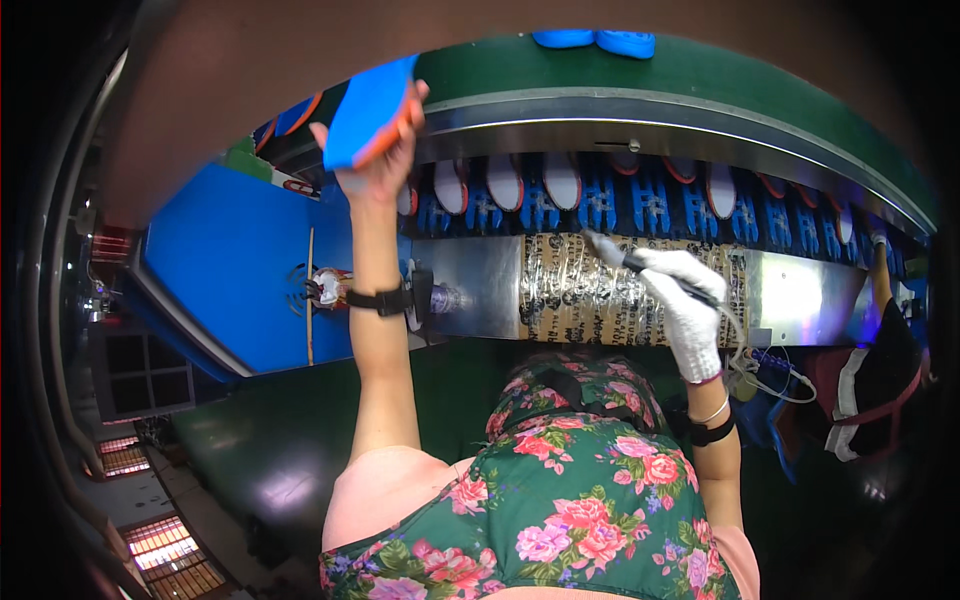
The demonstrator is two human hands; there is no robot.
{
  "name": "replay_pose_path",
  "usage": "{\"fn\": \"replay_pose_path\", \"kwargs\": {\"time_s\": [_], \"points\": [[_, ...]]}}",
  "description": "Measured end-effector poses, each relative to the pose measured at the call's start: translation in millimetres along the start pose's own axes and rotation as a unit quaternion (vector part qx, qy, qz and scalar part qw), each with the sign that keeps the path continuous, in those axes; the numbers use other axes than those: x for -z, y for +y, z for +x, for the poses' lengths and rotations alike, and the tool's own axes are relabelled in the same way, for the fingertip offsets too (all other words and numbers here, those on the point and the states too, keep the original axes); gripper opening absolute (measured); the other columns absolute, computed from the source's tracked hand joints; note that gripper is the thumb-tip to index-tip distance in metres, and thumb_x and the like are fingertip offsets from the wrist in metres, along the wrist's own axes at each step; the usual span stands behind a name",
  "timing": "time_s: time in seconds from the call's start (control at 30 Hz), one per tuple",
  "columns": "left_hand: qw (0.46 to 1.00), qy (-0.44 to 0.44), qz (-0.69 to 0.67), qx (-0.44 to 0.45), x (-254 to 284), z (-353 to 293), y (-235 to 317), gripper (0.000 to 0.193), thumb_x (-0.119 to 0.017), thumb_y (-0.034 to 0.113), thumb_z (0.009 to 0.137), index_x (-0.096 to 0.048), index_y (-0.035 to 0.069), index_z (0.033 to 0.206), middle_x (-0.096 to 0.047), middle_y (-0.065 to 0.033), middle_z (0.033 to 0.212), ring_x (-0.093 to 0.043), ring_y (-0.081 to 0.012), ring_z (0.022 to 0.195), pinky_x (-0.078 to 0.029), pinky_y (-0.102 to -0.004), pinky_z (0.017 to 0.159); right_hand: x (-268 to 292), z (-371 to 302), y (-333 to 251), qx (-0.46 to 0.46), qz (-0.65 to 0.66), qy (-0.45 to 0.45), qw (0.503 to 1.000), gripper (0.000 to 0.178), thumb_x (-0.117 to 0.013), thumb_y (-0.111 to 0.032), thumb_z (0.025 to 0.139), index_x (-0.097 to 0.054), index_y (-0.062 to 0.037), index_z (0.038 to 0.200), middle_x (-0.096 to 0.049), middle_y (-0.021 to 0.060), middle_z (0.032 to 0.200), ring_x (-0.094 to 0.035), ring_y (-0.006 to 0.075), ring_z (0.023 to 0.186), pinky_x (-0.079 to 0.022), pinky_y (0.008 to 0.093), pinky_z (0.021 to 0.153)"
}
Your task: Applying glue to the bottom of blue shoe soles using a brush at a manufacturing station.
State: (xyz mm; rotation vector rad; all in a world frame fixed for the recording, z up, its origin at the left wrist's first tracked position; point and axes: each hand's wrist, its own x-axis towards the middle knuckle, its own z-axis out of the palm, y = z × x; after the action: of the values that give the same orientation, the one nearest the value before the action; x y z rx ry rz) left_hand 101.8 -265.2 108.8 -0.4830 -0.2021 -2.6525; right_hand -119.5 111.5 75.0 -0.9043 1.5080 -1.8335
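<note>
My bare left hand [380,178] is raised at the upper left, its fingers wrapped round a shoe sole [368,112] with a blue face and an orange edge. Over the taped work surface, my right hand [688,300], in a white knit glove, grips a brush [604,248] with a black handle. Its bristles point to the left, apart from the sole. A pale tube [738,335] hangs beside the gloved hand. Below the right hand lies brown covering [570,300] with shiny tape, spread over the metal bench.
Behind the bench runs a row of blue holders [650,205], with several white-faced shoe parts [562,180] among them. A green belt [480,75] curves above, carrying blue shoe parts [625,44]. A blue table [220,270] stands left. Another person's arm [881,275] reaches in at right.
</note>
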Motion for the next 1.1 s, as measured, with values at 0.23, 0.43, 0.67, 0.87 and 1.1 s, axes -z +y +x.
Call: {"fn": "replay_pose_path", "kwargs": {"time_s": [0.23,0.43,0.67,0.87,1.1], "points": [[0.937,0.134,-0.057,-0.316,25.1,26.4,15.4,0.118,-0.039,0.081,0.093,0.011,-0.001,0.161,-0.01,-0.0276,0.167,-0.021,-0.0457,0.153,-0.033,-0.0568,0.121,2.7,-27.7,60.1,-0.063,-0.054,-0.016,0.996,0.016,-0.081,0.0,0.081,-0.08,-0.0017,0.098,-0.077,0.0086,0.096,-0.07,0.014,0.088,-0.055,0.0268,0.08],[0.703,0.229,0.652,-0.17,32.8,106.9,-96.2,0.083,-0.072,0.046,0.091,-0.039,0.001,0.152,-0.042,-0.0303,0.152,-0.045,-0.0462,0.139,-0.043,-0.0528,0.112,21.2,-40.4,76.8,-0.112,-0.006,0.063,0.992,0.016,-0.08,0.001,0.082,-0.079,-0.0002,0.099,-0.076,0.0082,0.098,-0.07,0.0151,0.087,-0.055,0.0281,0.081],[0.361,0.156,0.912,-0.117,50.4,172.4,-101.4,0.054,-0.086,0.04,0.08,-0.066,0.006,0.117,-0.068,-0.0208,0.113,-0.064,-0.0309,0.111,-0.053,-0.0395,0.095,24.2,-44.5,79.5,-0.124,0.07,0.101,0.985,0.017,-0.079,0.003,0.084,-0.077,0.0025,0.1,-0.075,0.0071,0.096,-0.069,0.0129,0.082,-0.055,0.0243,0.074],[0.423,0.159,0.847,-0.28,25.6,63.9,-129.2,0.02,-0.074,0.019,0.096,-0.064,0.002,0.094,-0.059,-0.0076,0.119,-0.058,-0.0147,0.106,-0.049,-0.0294,0.089,47.4,-60.1,65.2,-0.127,0.134,0.163,0.969,0.021,-0.076,0.006,0.083,-0.076,0.0046,0.104,-0.076,0.011,0.095,-0.069,0.0131,0.075,-0.054,0.0246,0.069],[0.849,0.247,0.467,-0.012,21.2,-28.0,-183.5,0.091,-0.076,0.0,0.08,-0.027,0.007,0.156,-0.051,-0.0161,0.143,-0.058,-0.0273,0.126,-0.049,-0.0427,0.107,64.6,-57.4,22.0,-0.066,0.201,0.126,0.969,0.02,-0.071,0.004,0.083,-0.075,0.0037,0.103,-0.076,0.0197,0.108,-0.066,0.0139,0.073,-0.053,0.0253,0.069]]}}
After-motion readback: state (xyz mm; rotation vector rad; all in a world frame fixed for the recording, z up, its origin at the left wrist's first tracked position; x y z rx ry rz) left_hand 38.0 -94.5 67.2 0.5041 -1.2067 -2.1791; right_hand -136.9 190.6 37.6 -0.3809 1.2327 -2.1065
